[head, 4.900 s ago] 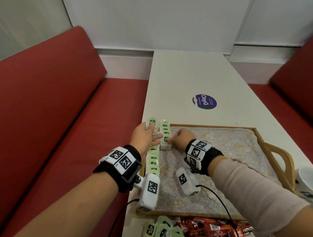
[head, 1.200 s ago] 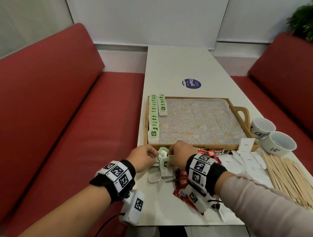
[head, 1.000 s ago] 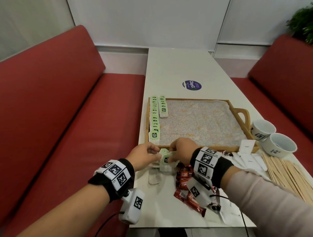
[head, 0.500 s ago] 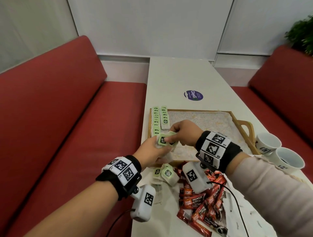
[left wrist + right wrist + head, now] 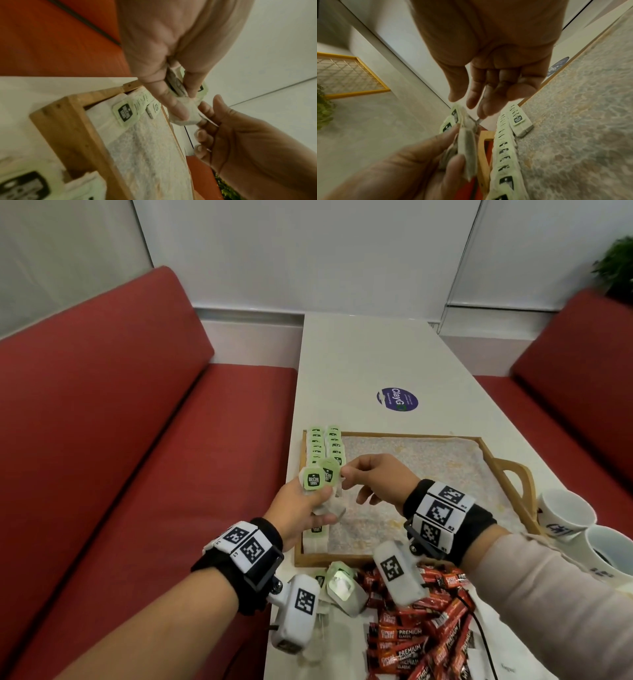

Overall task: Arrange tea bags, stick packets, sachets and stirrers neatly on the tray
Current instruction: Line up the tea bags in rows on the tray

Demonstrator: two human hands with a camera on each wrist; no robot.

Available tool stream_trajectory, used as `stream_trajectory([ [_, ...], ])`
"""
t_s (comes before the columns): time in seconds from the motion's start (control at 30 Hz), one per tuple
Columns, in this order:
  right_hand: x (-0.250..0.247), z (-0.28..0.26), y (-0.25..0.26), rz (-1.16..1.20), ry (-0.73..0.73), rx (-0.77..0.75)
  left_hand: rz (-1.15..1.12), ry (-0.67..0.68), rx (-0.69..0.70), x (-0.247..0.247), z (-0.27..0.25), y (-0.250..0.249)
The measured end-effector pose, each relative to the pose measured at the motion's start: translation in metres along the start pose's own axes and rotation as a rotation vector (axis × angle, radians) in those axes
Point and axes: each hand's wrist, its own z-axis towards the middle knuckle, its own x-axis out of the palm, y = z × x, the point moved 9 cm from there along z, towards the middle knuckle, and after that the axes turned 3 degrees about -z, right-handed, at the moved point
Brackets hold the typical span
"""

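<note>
Tea bags [image 5: 320, 479] sit fanned in your left hand [image 5: 301, 508] above the tray [image 5: 507, 470], fingers curled round them, so your right hand [image 5: 373, 481] pinches one off for the second row.

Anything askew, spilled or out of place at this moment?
Yes. The red stick packets lie in a loose jumble on the table below the tray, and a few tea bags sit beside them, not yet arranged. Two tidy rows of tea bags line the tray's left edge.
</note>
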Motion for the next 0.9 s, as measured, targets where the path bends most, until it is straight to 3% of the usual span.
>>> stream_trajectory([
  [0.2,0.017,0.003,-0.010,-0.056,0.064,0.017,-0.066,-0.061,0.002,-0.005,0.012,-0.005],
  [0.7,0.014,0.014,-0.019,-0.041,0.048,0.025,-0.078,-0.137,-0.053,-0.008,0.021,-0.005],
  [0.9,0.005,0.015,-0.017,0.100,0.030,-0.004,-0.122,-0.227,-0.015,-0.019,0.025,-0.012],
])
